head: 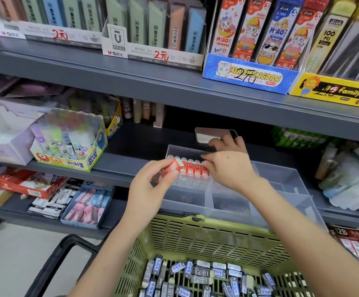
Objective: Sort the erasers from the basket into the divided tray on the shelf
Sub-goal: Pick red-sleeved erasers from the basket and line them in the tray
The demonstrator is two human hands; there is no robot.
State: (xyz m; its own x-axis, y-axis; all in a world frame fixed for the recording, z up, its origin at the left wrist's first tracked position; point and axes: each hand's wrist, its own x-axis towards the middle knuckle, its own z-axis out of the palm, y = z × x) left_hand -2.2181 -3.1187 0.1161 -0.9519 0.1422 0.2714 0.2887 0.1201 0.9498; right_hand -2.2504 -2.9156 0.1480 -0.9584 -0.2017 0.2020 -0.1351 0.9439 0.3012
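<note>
We are mid-placement: our left hand (150,185) pinches a red-sleeved eraser (172,167), tilted, at the 9 o'clock end of the red row (192,168) standing in the clear divided tray (285,179). Our right hand (230,168) lays fairly straight fingers on the row's 3 o'clock end (steadying it, we judge). Next, we tip the eraser upright and slot it alongside. The green basket (195,236) at 6 o'clock holds blue-sleeved erasers (195,273); its rim crowds our forearms.
</note>
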